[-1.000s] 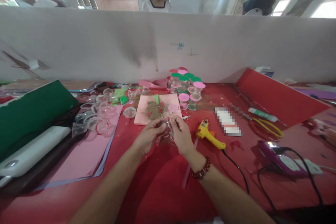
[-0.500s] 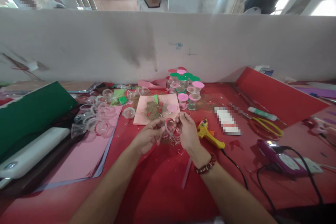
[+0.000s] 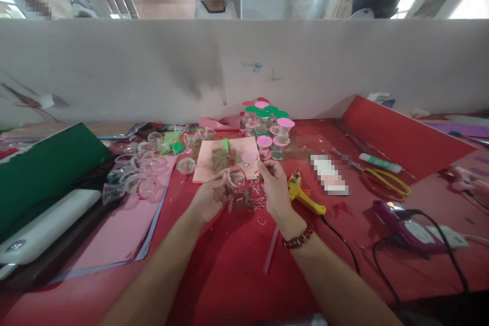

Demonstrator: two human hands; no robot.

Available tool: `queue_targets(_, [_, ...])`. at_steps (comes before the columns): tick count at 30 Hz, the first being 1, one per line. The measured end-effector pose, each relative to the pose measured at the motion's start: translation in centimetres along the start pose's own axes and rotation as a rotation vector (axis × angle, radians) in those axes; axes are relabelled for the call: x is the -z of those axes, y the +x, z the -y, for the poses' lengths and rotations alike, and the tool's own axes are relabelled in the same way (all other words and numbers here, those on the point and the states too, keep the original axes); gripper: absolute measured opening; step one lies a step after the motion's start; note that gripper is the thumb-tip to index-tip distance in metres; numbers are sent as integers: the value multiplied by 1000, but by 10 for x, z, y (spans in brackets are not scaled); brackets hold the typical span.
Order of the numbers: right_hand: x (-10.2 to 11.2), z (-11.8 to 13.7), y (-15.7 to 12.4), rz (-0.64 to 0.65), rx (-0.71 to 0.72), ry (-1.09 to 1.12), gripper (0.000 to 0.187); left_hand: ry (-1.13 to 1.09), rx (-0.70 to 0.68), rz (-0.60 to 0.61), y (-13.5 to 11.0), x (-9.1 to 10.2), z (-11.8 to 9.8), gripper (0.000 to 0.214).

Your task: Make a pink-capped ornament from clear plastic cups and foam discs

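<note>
My left hand (image 3: 209,197) grips a clear plastic cup (image 3: 237,178) with a red rim, tilted so its mouth faces me. Just right of the cup, apart from it, my right hand (image 3: 275,186) has thumb and fingertips pinched together; what they hold is too small to make out. Below and between the hands lies a heap of thin red and pale shreds (image 3: 256,197). Beyond them is a light pink sheet (image 3: 203,162) carrying brown sand-like grains (image 3: 220,157), red scraps and a pink paper disc (image 3: 249,157).
Cups topped with green and pink discs (image 3: 263,113) stand at the back. A yellow glue gun (image 3: 307,201) with a cord lies right, near scissors (image 3: 389,179) and a purple power adapter (image 3: 401,226). Loose clear cups (image 3: 147,163) and pink paper (image 3: 114,239) are left.
The cup has moved left, away from my right hand, and its red rim has turned more toward me. My right hand stays pinched near its earlier place.
</note>
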State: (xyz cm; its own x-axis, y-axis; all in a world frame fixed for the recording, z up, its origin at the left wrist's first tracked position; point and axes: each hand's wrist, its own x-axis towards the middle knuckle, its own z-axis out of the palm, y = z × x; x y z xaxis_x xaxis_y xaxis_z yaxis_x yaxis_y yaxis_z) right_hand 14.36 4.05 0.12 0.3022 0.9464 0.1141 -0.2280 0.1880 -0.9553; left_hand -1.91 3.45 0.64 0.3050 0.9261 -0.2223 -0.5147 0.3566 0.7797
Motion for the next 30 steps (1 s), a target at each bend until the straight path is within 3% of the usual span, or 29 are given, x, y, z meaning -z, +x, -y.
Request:
queue_targets(3, [1,2,-1,20,108,-149,14,7,9,-26,-1,-3,0,18])
queue_targets(8, [0,6,-8,214,529,-543,15,97,69,-63,-3,-9,2,23])
queue_targets(11, [1,4,-11,253,663,-682,17,132,98,-111,-5,-11,3,33])
queue_targets(16, [4,-3,-12,269,726,-764,21,163,79,-134,-6,-11,5,34])
queue_targets(22, [6,-2,-13,269,748,-959,19,208,23,-55,-5,-9,11,36])
queue_targets(30, [4,-3,-15,244,685,-993,16,228,-7,-28,-4,-7,12,34])
